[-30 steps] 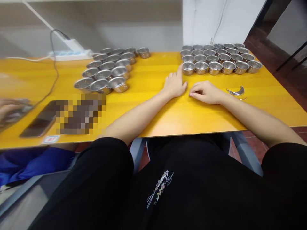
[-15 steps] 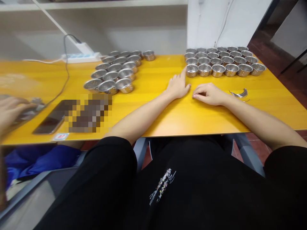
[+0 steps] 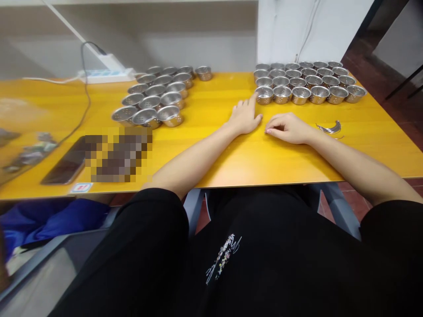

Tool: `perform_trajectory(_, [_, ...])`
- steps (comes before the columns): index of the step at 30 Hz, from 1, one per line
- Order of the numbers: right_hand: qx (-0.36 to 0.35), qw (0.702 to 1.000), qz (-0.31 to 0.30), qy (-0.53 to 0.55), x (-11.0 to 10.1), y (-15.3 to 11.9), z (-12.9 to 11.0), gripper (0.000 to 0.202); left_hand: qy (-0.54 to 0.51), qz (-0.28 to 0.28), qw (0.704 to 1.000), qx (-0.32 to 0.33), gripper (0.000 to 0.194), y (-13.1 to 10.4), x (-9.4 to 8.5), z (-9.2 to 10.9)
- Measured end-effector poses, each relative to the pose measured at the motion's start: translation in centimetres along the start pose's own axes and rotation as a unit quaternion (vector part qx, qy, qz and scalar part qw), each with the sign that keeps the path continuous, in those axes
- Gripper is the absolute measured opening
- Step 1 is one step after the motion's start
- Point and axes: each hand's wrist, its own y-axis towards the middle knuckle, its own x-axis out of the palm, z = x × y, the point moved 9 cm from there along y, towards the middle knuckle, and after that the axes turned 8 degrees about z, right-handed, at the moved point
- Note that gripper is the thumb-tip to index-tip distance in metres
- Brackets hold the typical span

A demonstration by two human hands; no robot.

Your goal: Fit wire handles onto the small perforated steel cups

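My left hand (image 3: 245,116) rests on the yellow table with its index finger stretched out and thumb apart. That fingertip reaches the near-left perforated metal cup (image 3: 264,95) of the right-hand group, apparently touching its side. Nothing is in this hand. Just to its right, my right hand (image 3: 287,128) lies on the tabletop with the fingers loosely curled in, and I see no object in them. Beside the right wrist is a small bunch of thin curved metal wires (image 3: 330,127). The cups of this group stand upright in tight rows.
A second group of perforated metal cups (image 3: 170,115) stands at the left, one cup (image 3: 203,73) apart from it. Nearer lie a phone (image 3: 64,165) and a pixelated dark item (image 3: 120,160). A power strip (image 3: 105,76) with a cable is behind. A person's blue clothing (image 3: 79,215) shows at left.
The other person's hand at the far left has left the view, uncovering a small blurred pile on the table. The view has shifted slightly; my hands hold their places.
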Motion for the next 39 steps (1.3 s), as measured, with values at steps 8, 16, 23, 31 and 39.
perform_trajectory(8, [-0.001,1.0,-0.009,-0.001,0.2,-0.1,0.5,0.031,-0.013,0.0,1.0,-0.006,0.111,0.2,0.4,-0.3])
perform_trajectory(16, [-0.005,1.0,-0.02,-0.018,0.3,-0.1,0.6,0.032,-0.021,-0.001,1.0,-0.005,0.112,0.5,0.5,-0.6])
perform_trajectory(23, [-0.014,1.0,-0.021,-0.016,0.2,0.1,0.4,0.033,0.034,0.007,0.999,-0.001,0.103,-0.3,-0.6,0.7])
perform_trajectory(31, [-0.009,1.0,-0.019,-0.007,0.2,0.1,0.4,0.034,0.046,0.006,0.999,-0.003,0.099,-0.6,-0.9,1.1])
perform_trajectory(39, [-0.006,1.0,-0.027,-0.011,0.4,0.0,0.2,0.035,0.045,0.01,0.999,0.0,0.094,-0.5,-0.8,0.9])
